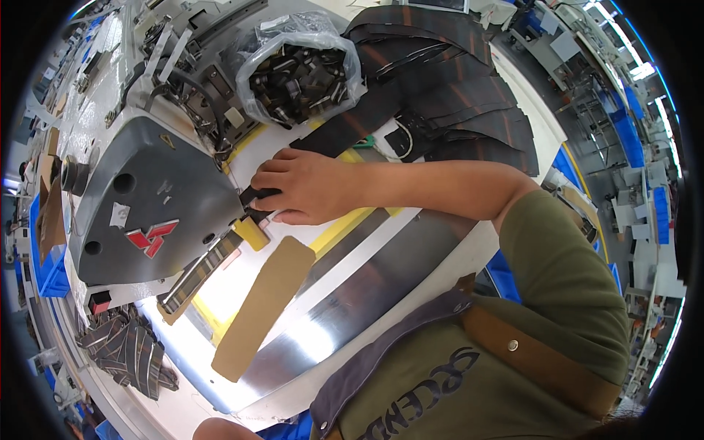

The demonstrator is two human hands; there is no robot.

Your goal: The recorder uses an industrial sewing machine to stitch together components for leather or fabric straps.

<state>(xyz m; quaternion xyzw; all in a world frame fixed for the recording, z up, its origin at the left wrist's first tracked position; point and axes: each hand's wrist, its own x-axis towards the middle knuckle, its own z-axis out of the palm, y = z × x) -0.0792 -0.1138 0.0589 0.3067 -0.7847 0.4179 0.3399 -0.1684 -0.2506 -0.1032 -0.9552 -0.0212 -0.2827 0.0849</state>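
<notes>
My right hand reaches in from the right, its fingers curled over a dark fabric strip beside the grey machine housing. A dark end of material shows between the fingers and the machine. Just below the fingertips is a yellow block at the machine's edge. From there a striped fabric band runs down to the lower left. A long brown cardboard piece lies on the bright work surface below my hand. Of my left arm only a bit of skin appears at the lower edge; the hand is out of view.
A clear plastic bag full of small dark fabric pieces stands behind my hand. Dark striped panels lie fanned at the far right, near a small green-handled item. Striped strips are heaped at lower left.
</notes>
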